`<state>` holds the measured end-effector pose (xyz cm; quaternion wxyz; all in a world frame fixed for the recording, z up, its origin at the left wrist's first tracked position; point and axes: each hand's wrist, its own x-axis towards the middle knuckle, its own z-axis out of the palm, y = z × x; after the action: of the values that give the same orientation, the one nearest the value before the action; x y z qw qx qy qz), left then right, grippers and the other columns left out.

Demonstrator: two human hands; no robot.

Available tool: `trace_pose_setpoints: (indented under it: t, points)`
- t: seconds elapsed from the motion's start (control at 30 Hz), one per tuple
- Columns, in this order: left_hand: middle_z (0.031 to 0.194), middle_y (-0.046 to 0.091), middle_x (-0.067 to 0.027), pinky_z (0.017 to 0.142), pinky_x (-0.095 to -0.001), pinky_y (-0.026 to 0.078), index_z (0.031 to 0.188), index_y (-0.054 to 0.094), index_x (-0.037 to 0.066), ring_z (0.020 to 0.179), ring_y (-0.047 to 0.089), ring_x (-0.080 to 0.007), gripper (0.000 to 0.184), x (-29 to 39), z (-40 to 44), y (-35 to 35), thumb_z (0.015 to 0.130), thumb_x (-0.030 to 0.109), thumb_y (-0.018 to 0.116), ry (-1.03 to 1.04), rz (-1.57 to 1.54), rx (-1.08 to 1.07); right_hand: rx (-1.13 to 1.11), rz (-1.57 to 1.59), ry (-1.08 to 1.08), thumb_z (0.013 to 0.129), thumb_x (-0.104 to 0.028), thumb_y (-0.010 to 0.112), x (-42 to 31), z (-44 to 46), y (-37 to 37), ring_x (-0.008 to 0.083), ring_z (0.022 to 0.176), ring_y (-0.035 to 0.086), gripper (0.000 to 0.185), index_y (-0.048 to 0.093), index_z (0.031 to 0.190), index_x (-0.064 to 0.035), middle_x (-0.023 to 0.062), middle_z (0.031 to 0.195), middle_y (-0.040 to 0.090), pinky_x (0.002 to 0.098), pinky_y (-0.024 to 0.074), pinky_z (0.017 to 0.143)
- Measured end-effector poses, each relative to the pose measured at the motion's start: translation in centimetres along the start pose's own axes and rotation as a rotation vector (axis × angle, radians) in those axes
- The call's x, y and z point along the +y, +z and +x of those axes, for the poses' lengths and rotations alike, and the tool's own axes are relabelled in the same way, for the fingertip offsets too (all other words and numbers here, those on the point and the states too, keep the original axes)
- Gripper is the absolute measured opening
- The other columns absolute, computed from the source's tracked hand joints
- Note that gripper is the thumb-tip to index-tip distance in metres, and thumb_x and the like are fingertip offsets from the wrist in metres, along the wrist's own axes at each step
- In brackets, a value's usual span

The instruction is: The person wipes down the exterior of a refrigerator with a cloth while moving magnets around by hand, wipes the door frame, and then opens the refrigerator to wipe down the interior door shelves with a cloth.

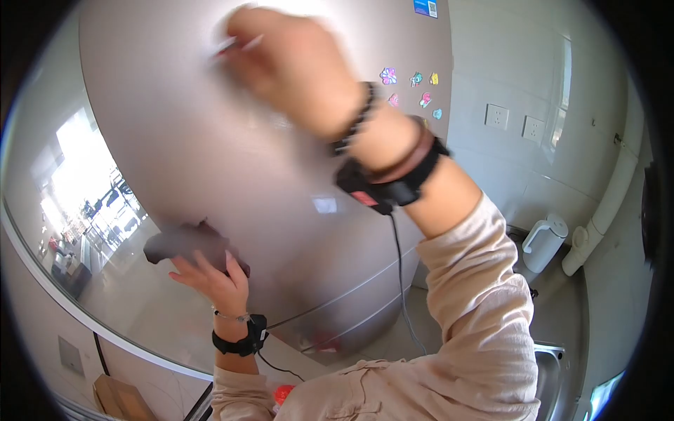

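Note:
My right hand is raised in front of the upper part of a large pinkish-grey refrigerator and is smeared by motion. Its fingers are pinched around a small white-and-red thing, too blurred to name. Lower down on the left, my left hand holds a dark brown cloth at the refrigerator's front, with its fingers partly spread over the cloth. Part of the cloth sticks out to the left beyond my fingertips.
Colourful magnets cling to the refrigerator's right side, with a blue sticker above. A white kettle stands on the right near a pipe and a metal sink. Cables hang from both wrists. A cardboard box sits lower left.

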<state>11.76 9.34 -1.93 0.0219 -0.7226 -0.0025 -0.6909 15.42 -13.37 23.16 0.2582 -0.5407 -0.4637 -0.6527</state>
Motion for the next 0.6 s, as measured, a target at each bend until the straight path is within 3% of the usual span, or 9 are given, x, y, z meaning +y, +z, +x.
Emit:
trace_pose_setpoints:
  t: [0.07,0.1,0.2,0.33,0.37,0.4,0.5,0.53,0.6]
  points:
    - [0.138,0.02,-0.029,0.098,-0.0612,0.018,0.135,0.027,0.004,0.127,0.017,-0.0489,0.063,1.2,1.8,-1.4,0.08,0.018,0.054,0.022,0.081,-0.096,0.15,-0.13,0.181,0.08,-0.012,0.064,5.1,-1.8,-4.4,0.0135,0.062,0.06,0.01,0.062,0.085,-0.0032,0.0062,0.073,0.064,0.0239,0.0487,0.057]
    - [0.138,0.021,-0.029,0.101,-0.0574,0.019,0.134,0.027,0.002,0.128,0.017,-0.0477,0.059,1.9,2.9,-2.2,0.083,0.017,0.051,0.044,0.16,-0.196,0.08,0.081,0.252,0.083,-0.013,0.061,8.7,-3.0,-7.5,0.0098,0.063,0.058,0.012,0.061,0.085,-0.0017,0.0038,0.071,0.062,0.0207,0.0469,0.059]
    - [0.139,0.023,-0.0253,0.102,-0.0568,0.019,0.134,0.029,0.005,0.128,0.016,-0.0483,0.058,2.7,7.5,-3.0,0.082,0.011,0.052,0.281,0.001,-0.185,0.066,0.12,0.686,0.08,-0.015,0.062,14.3,-7.5,-11.4,0.0083,0.06,0.054,0.014,0.063,0.084,-0.0021,0.0049,0.066,0.06,0.0214,0.0438,0.055]
    - [0.14,0.025,-0.0206,0.103,-0.0506,0.023,0.134,0.033,0.007,0.127,0.021,-0.0457,0.055,4.0,14.3,-3.4,0.083,0.007,0.051,0.375,0.002,-0.228,0.044,0.236,0.755,0.08,-0.016,0.064,17.0,-9.7,-10.7,0.0096,0.064,0.055,0.015,0.063,0.086,-0.0024,0.0042,0.071,0.061,0.0216,0.0445,0.057]
    - [0.137,0.031,-0.0183,0.101,-0.0486,0.029,0.131,0.039,0.01,0.125,0.028,-0.0432,0.067,4.8,16.2,-2.9,0.069,0.004,0.064,0.399,0.0,-0.174,0.061,0.053,0.651,0.08,-0.017,0.064,17.6,-9.8,-10.3,0.0106,0.065,0.055,0.016,0.063,0.087,-0.0028,0.0046,0.073,0.061,0.0225,0.0452,0.058]
    - [0.136,0.034,-0.0166,0.099,-0.0464,0.031,0.13,0.04,0.01,0.124,0.031,-0.0399,0.067,5.8,18.1,-2.7,0.069,0.005,0.065,0.414,0.016,-0.169,0.078,-0.12,0.544,0.079,-0.017,0.065,18.0,-10.0,-9.6,0.0117,0.066,0.056,0.017,0.062,0.089,-0.0032,0.0051,0.076,0.061,0.0235,0.0458,0.058]
    - [0.128,0.043,-0.0134,0.095,-0.0425,0.034,0.123,0.046,0.009,0.12,0.038,-0.0335,0.057,9.5,22.3,-0.6,0.07,0.012,0.066,0.5,-0.024,-0.022,0.127,-0.061,0.582,0.08,-0.017,0.064,16.9,-9.7,-9.4,0.0157,0.064,0.055,0.021,0.061,0.096,-0.004,0.0087,0.081,0.062,0.0275,0.0467,0.059]
    - [0.133,0.038,-0.0152,0.1,-0.0434,0.03,0.129,0.041,0.009,0.125,0.032,-0.0344,0.056,10.7,23.0,0.1,0.077,0.012,0.062,0.524,-0.037,-0.074,0.143,-0.075,0.574,0.081,-0.017,0.063,17.1,-9.9,-9.1,0.0157,0.063,0.055,0.02,0.061,0.096,-0.0038,0.0089,0.082,0.062,0.0278,0.0465,0.059]
    - [0.131,0.041,-0.0106,0.1,-0.0408,0.031,0.124,0.045,0.012,0.125,0.035,-0.0278,0.056,12.8,23.5,1.0,0.072,0.015,0.064,0.657,-0.067,-0.111,0.156,-0.13,0.539,0.082,-0.016,0.061,16.1,-9.9,-8.9,0.0155,0.064,0.055,0.019,0.061,0.096,-0.0039,0.0084,0.081,0.062,0.0281,0.0462,0.059]
